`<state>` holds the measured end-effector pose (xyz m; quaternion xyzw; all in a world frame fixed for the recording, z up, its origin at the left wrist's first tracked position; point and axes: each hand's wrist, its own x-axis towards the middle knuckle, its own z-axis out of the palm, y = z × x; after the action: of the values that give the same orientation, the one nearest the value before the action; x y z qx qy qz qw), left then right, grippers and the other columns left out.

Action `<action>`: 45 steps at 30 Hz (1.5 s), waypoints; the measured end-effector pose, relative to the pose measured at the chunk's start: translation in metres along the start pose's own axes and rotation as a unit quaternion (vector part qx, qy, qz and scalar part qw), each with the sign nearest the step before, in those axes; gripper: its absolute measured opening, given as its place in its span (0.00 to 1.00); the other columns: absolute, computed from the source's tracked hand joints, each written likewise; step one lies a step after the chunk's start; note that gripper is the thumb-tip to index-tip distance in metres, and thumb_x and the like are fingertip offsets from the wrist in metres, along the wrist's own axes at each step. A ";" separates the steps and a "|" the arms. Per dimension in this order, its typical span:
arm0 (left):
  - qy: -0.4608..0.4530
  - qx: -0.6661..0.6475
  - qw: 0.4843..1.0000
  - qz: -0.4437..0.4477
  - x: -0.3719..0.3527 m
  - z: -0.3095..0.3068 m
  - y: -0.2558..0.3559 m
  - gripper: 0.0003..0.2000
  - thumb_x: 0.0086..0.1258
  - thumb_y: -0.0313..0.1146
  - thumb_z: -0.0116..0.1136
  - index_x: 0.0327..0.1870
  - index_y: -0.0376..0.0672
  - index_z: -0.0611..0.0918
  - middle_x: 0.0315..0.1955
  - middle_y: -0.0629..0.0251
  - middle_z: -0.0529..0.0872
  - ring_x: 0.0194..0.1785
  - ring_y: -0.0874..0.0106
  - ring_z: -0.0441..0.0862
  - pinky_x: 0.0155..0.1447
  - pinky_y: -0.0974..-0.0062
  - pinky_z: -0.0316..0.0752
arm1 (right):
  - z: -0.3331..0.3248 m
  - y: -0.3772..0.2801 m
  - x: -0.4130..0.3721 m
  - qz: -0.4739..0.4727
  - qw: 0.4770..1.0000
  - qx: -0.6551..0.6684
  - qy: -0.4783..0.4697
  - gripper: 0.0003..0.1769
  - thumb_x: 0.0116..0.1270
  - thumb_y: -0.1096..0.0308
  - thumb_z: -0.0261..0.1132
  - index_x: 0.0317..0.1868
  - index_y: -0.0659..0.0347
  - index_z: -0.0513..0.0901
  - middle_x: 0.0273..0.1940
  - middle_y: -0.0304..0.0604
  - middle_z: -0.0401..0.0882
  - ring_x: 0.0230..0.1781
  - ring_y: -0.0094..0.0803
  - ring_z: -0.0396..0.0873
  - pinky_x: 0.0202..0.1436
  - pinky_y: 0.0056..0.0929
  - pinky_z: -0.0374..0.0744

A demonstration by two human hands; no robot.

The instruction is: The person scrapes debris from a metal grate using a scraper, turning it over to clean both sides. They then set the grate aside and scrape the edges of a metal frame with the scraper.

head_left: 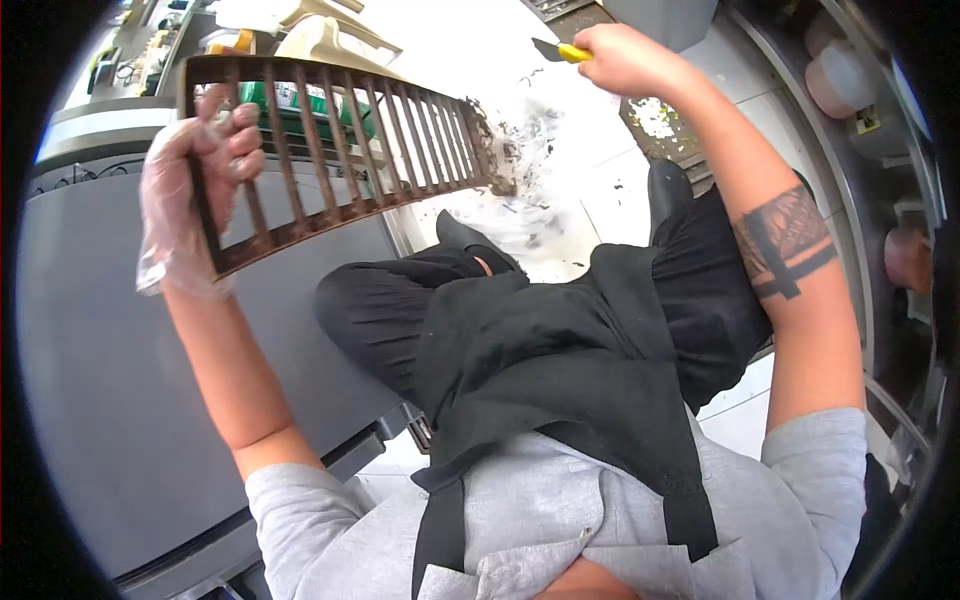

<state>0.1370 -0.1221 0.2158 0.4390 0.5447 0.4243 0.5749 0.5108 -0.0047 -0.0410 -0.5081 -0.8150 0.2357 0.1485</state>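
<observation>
Two hands, held well apart. The left hand (200,165), in a thin clear glove, is clamped round the near left end of one brown slatted grate (345,214), its fingers hooked through the first gap. The right hand (622,62), at the far right, is closed on one yellow-handled blade (573,53), which points left, clear of the grate.

From the left: one broad grey cabinet (110,320) lies below the left forearm. Past it, behind the grate, are one green item (290,98), partly hidden by the bars, and one pale beige plastic piece of furniture (325,42).

The grate is raised and tilted across the far left and reaches toward the middle; its bars crowd together at the far end, too close to count surely. Dark residue clings there, beside crumpled clear plastic (535,220) on the white floor (610,190), which is littered with dark flecks.

Two dark shoes, one left and one right, show beyond the knees. Further right, pale scraps (655,118) lie on a dark patch of floor, near one grey bin-like box (670,22), its inside unseen. At the far right edge, two rounded pinkish containers (908,260) sit one nearer than the other; their contents cannot be made out.
</observation>
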 end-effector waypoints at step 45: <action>0.120 0.050 0.987 0.099 -0.080 0.004 -0.071 0.49 0.53 0.29 0.57 0.83 0.36 0.56 0.45 0.59 0.71 0.39 0.74 0.73 0.39 0.75 0.76 | 0.038 -0.042 0.135 0.058 0.850 0.361 0.379 0.18 0.74 0.58 0.66 0.42 0.69 0.89 0.23 0.38 0.81 0.21 0.25 0.78 0.26 0.27 0.75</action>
<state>0.1377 -0.2172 0.1672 0.4644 0.5841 0.5013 0.4379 0.4013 0.0916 -0.0498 -0.5145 -0.5221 0.3109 0.6051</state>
